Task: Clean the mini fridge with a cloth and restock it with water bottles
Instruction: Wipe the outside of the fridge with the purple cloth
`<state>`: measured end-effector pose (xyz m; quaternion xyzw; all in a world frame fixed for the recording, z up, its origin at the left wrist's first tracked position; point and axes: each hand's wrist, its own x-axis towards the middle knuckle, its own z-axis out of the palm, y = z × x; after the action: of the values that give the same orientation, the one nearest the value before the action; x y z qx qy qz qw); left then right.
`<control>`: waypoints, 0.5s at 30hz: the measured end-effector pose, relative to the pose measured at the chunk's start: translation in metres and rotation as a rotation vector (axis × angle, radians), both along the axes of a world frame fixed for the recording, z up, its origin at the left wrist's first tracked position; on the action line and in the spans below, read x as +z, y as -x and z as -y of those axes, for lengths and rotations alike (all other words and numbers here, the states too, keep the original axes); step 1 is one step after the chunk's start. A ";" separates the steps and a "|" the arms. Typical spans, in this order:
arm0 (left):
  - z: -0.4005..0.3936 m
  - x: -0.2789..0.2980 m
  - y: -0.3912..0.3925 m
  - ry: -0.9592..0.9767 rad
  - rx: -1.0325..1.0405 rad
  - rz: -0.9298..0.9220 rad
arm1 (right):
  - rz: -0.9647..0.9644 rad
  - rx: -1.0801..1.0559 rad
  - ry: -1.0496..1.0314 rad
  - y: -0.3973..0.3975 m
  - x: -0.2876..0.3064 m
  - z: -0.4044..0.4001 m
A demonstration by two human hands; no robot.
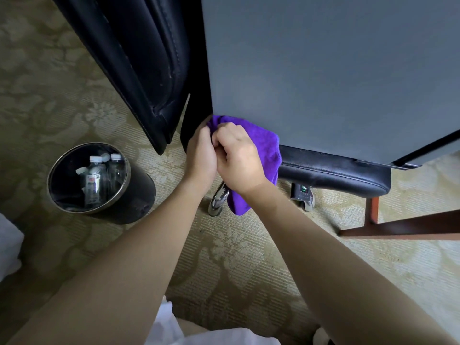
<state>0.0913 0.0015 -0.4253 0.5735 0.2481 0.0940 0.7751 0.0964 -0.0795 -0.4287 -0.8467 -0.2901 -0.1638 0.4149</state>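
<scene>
Gripping the purple cloth [266,145] with both my left hand [201,155] and right hand [237,158], fingers curled, I press it against the grey fridge door's [323,70] lower left corner.

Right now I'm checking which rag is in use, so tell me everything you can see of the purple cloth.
The purple cloth looks like soft, plush microfibre with a stitched hem, bunched rather than folded. Both hands hold it: the left hand pinches its upper corner, and the right hand curls over its middle. Its top lies against the lower corner of the grey fridge door, and a loose end hangs down below the right wrist, above the carpet. No stains show.
</scene>
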 end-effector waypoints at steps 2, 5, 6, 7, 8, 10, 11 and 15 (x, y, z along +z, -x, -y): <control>0.003 0.000 0.003 -0.038 -0.037 0.007 | 0.044 -0.024 0.073 0.004 -0.004 0.010; 0.004 -0.003 0.005 -0.115 -0.067 -0.038 | 0.107 -0.131 0.124 0.007 -0.008 0.031; 0.005 -0.006 0.005 -0.163 -0.071 -0.047 | 0.120 -0.165 0.127 0.007 -0.008 0.037; 0.006 -0.007 0.005 -0.219 -0.080 -0.052 | 0.129 -0.190 0.129 0.007 -0.008 0.041; 0.008 -0.007 0.006 -0.273 -0.098 -0.051 | 0.130 -0.207 0.137 0.007 -0.008 0.044; 0.017 -0.007 0.008 -0.325 -0.110 -0.050 | 0.118 -0.242 0.200 0.009 -0.011 0.045; 0.022 -0.006 0.010 -0.322 -0.097 -0.049 | 0.100 -0.252 0.249 0.010 -0.012 0.044; 0.033 -0.008 0.015 -0.388 -0.091 -0.069 | 0.046 -0.275 0.338 0.014 -0.010 0.053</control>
<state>0.0763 -0.0312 -0.4334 0.7256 0.2254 0.0853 0.6445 0.0828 -0.1329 -0.4390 -0.9319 -0.2045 -0.1870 0.2341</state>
